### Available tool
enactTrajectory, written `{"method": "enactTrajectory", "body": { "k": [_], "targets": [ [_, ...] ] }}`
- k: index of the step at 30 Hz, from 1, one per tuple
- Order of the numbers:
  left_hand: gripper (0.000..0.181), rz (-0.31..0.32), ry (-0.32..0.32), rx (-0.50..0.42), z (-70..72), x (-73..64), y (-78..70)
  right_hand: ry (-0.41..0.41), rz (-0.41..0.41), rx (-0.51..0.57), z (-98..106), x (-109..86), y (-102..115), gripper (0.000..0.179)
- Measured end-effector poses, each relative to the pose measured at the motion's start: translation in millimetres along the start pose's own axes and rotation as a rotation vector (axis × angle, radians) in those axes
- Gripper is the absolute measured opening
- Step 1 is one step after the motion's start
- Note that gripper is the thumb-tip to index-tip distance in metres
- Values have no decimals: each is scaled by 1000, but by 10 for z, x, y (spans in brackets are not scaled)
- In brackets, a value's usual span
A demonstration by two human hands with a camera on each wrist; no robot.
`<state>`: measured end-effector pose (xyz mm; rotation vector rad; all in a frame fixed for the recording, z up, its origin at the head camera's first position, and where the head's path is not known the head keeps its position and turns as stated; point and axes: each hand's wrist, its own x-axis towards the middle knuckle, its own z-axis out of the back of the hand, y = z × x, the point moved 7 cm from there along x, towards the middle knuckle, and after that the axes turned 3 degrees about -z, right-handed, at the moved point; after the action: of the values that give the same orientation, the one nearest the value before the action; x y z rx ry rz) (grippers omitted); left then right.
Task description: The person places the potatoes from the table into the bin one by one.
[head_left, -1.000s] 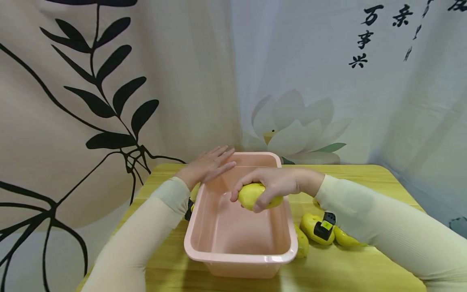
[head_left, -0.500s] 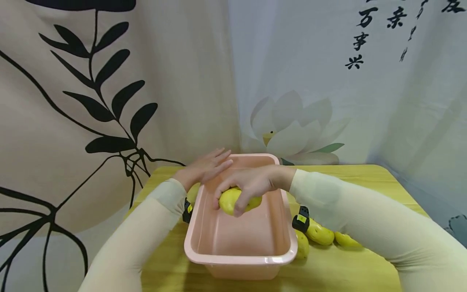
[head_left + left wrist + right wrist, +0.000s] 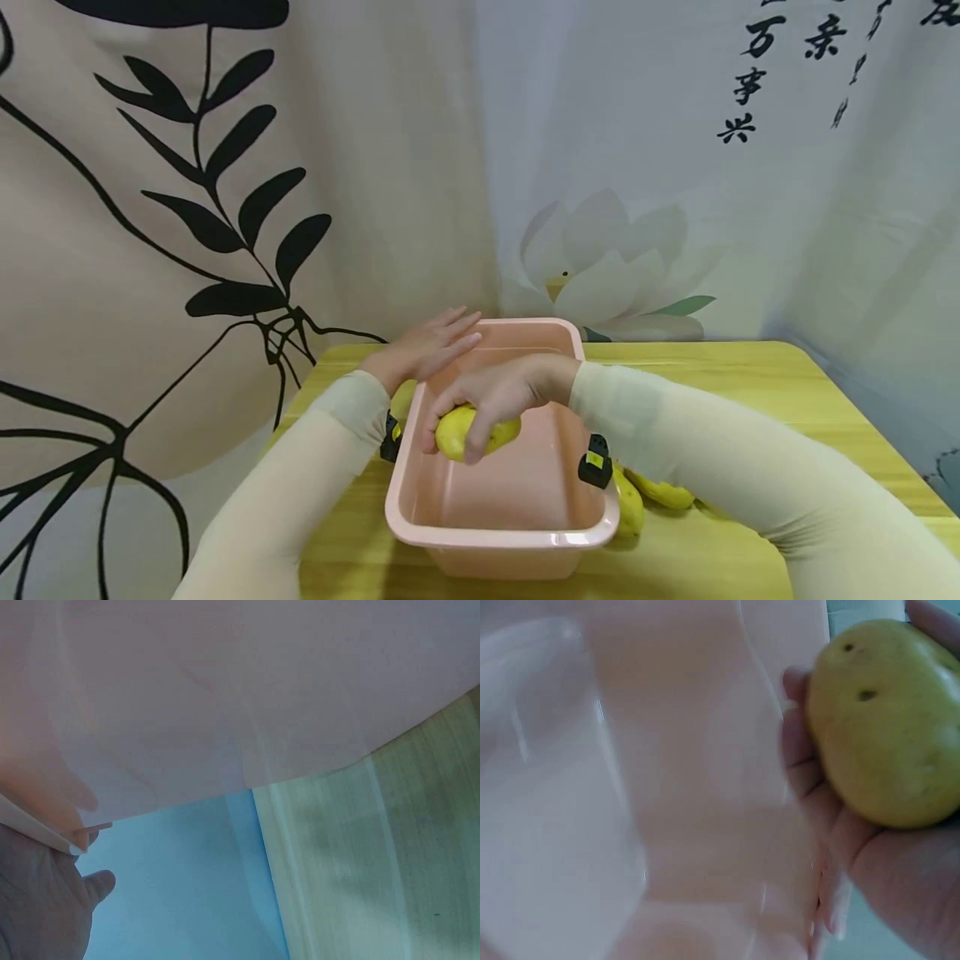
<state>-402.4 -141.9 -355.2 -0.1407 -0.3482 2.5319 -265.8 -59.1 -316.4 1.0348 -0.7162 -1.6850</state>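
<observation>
- Plainly, the right wrist view shows what the head view cannot: small dark pits [image 3: 867,695] in the skin of the potato, with the palm and curled fingers cupped round it.
- The left wrist view adds the outer wall [image 3: 247,697] of the basin — pale pink, with a finger-like shadow on it — and the wood-grain worktop beside a pale blue area.
- From the head view, the potato [image 3: 452,433] is within the outline of the pink basin [image 3: 510,537], towards its left side; its height over the basin floor is hard to tell.
- The right hand [image 3: 491,396] has its grip clamped on that potato, thumb on the near side and fingers around the far side.
- The left hand [image 3: 427,346] rests on the basin's left rim near the far corner, fingers extended and clasping nothing.
- More potatoes [image 3: 628,504] lie just right of the basin, partly hidden by the right sleeve [image 3: 690,433]; a yellow shape [image 3: 402,400] shows on the other side, under the left wrist.
- Each wrist carries a small black camera [image 3: 595,462].
- Yellow wood grain marks the worktop [image 3: 720,375], its far corner rounded.
- Behind hangs a pale curtain [image 3: 405,167] — printed with black leaves [image 3: 198,221], a white lotus [image 3: 600,258] and black characters [image 3: 750,83].
</observation>
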Motion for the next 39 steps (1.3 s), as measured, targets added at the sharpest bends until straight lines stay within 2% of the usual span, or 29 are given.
{"method": "enactTrajectory", "body": {
  "k": [12,23,31,39],
  "targets": [
    [72,2,7,34,5,-13,-14,44,26,126,-75,101,-66,49],
    [74,-4,-1,52,-2,3,-29,102,40,200,-162,204,-288,49],
    [73,1,-2,55,-2,-17,-16,129,-47,265,-207,297,-427,46],
    [72,-7,-5,44,2,0,-39,127,-145,290,-265,293,-521,47]
  ]
}}
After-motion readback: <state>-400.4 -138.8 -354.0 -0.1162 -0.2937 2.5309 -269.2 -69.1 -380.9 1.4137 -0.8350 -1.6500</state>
